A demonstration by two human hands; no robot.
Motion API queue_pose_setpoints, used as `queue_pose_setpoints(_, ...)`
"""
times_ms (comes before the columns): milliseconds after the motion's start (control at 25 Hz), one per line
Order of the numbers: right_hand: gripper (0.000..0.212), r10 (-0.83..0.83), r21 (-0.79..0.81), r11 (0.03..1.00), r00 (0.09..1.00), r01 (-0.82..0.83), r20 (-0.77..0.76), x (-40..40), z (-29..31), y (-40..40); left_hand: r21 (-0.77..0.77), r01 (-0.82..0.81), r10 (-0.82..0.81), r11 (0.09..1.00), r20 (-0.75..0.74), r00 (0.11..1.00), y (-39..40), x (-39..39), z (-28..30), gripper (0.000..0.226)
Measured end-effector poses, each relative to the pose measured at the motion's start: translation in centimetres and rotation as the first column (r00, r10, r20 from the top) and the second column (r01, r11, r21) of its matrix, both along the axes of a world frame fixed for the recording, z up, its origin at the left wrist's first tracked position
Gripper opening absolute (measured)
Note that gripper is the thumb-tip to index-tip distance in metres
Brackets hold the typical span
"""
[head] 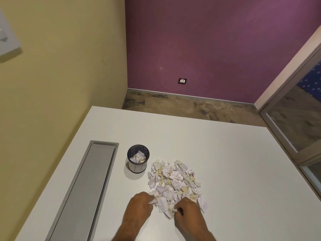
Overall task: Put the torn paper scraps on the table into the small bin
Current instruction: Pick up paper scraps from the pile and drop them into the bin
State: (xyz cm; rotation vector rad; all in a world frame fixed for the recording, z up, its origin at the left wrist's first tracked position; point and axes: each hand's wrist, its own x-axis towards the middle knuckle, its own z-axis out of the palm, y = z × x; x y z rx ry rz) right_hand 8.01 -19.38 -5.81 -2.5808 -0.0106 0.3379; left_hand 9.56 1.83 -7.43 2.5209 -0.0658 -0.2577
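A heap of torn white and cream paper scraps (174, 181) lies on the white table (234, 171). To its upper left stands a small round black mesh bin (138, 159) with some scraps inside. My left hand (139, 206) rests at the heap's near left edge, fingers curled around scraps. My right hand (188, 210) sits at the near right edge, pinching a small scrap between its fingertips. Both hands touch the pile from the near side.
A long grey cable-tray lid (86, 188) is set into the table to the left of the bin. A yellow wall runs along the table's left side. Beyond the far table edge is patterned floor, a purple wall, and a glass door at right.
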Motion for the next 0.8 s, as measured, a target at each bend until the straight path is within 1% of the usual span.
queue_pose_setpoints(120,0.023,-0.139,0.131,0.982,0.99,0.135,0.022,0.0,0.5,-0.1,-0.062,-0.042,0.044,0.997,0.025,0.999,0.3,-0.3,0.6,0.028)
queue_pose_setpoints(280,0.04,-0.292,0.36,0.902,0.951,0.238,0.103,0.7,2.0,0.6,-0.12,-0.08,0.087,0.989,0.049,0.995,0.7,-0.7,1.0,0.027)
queue_pose_setpoints(360,0.04,-0.333,0.456,0.853,0.937,0.254,0.101,2.0,3.4,1.6,-0.136,-0.104,0.111,0.985,0.05,0.993,0.7,-0.8,1.1,0.029)
queue_pose_setpoints(480,0.027,-0.305,0.551,0.812,0.945,0.194,0.116,5.3,6.4,4.2,-0.169,-0.153,0.161,0.974,0.037,0.986,0.7,-0.7,1.4,0.029)
queue_pose_setpoints(560,0.021,-0.249,0.557,0.82,0.959,0.133,0.138,8.0,8.3,6.4,-0.185,-0.181,0.188,0.966,0.022,0.982,0.8,-0.6,1.7,0.03)
queue_pose_setpoints(640,0.014,-0.189,0.509,0.858,0.965,0.071,0.183,10.8,9.6,8.4,-0.211,-0.201,0.211,0.957,0.026,0.977,0.9,-0.3,2.0,0.03)
queue_pose_setpoints(720,0.009,-0.108,0.405,0.914,0.969,0.01,0.22,13.3,10.3,10.1,-0.238,-0.214,0.23,0.947,0.042,0.972,1.0,0.1,2.3,0.029)
queue_pose_setpoints(800,0.012,-0.013,0.253,0.966,0.974,-0.046,0.227,15.0,10.4,11.1,-0.259,-0.215,0.24,0.942,0.072,0.968,1.1,0.5,2.8,0.029)
